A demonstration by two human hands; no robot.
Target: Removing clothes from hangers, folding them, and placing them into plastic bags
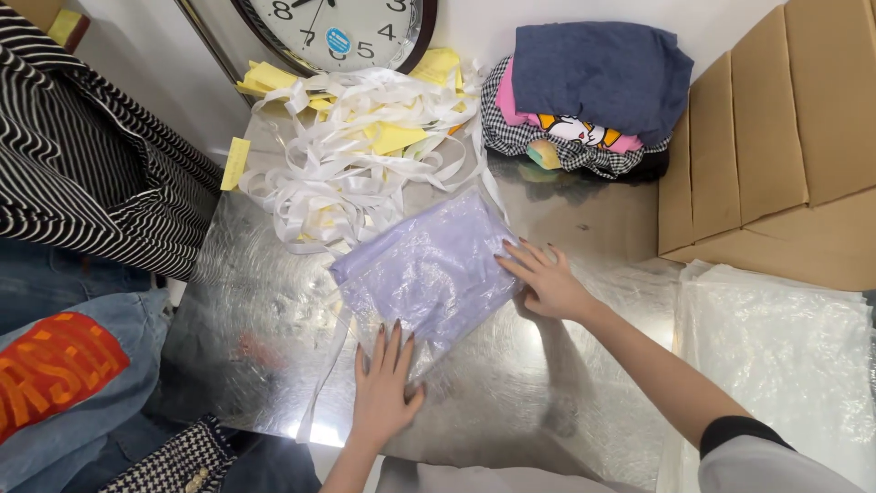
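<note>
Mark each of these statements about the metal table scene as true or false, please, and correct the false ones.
1. Both hands lie flat on a lilac garment in a clear plastic bag. True: the left hand presses its near edge, the right hand its right edge.
2. The bagged garment lies on a wooden floor. False: it lies on a shiny metal table.
3. A heap of white strips and yellow slips lies behind the bag. True.
4. The folded clothes at the far right are topped by a red piece. False: the top piece is dark blue.
5. A wall clock leans at the table's far edge. True.
</note>
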